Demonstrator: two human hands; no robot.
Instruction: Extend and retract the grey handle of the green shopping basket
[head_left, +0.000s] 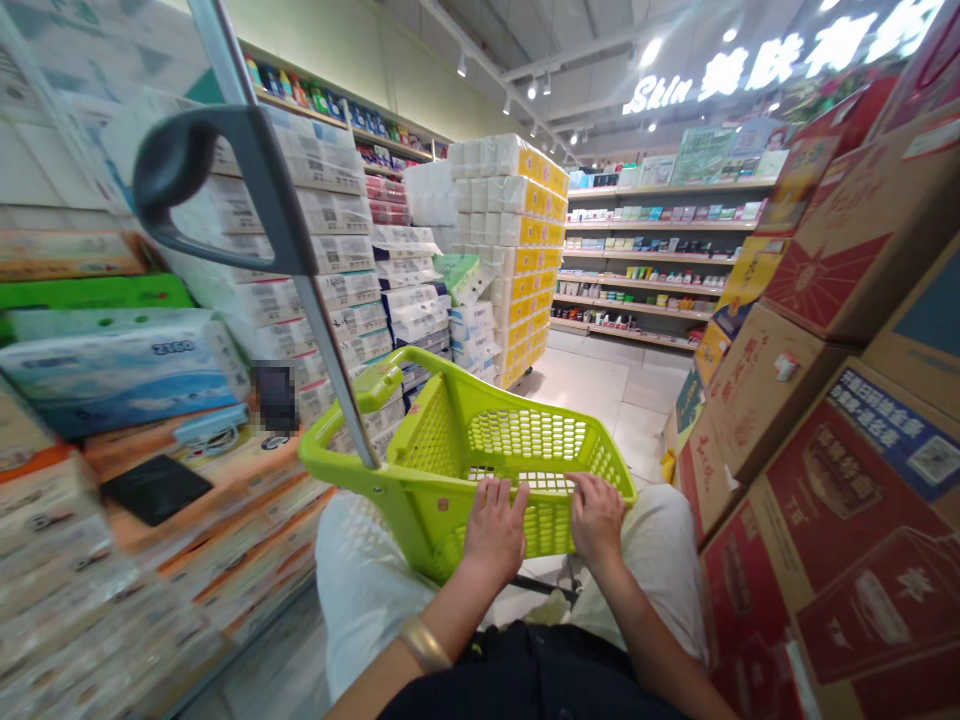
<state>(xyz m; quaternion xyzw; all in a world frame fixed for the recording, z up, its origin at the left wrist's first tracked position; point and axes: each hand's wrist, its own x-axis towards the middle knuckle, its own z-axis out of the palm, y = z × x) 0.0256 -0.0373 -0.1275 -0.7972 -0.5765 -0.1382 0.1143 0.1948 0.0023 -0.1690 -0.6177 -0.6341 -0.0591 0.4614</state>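
Note:
A lime-green rolling shopping basket (420,440) with perforated walls stands between my knees. Nothing shows inside it. My left hand (495,535) rests on the near rim, its fingers hooked over the edge and close together. Further along that rim, my right hand (596,515) grips the corner, with its fingers bent over into the basket. From the basket's left end rises a metal pull rod with a dark grey loop handle (214,190), which neither hand touches. A gold bracelet (425,643) circles my left wrist.
Packs of tissue (127,360) are piled at the left, with a black flat item (156,490) on top. Stacked cartons (780,380) crowd the right side. Ahead stand a tall pile of yellow-and-white paper packs (510,250) and stocked shelves (660,225) beyond the tiled floor (592,385).

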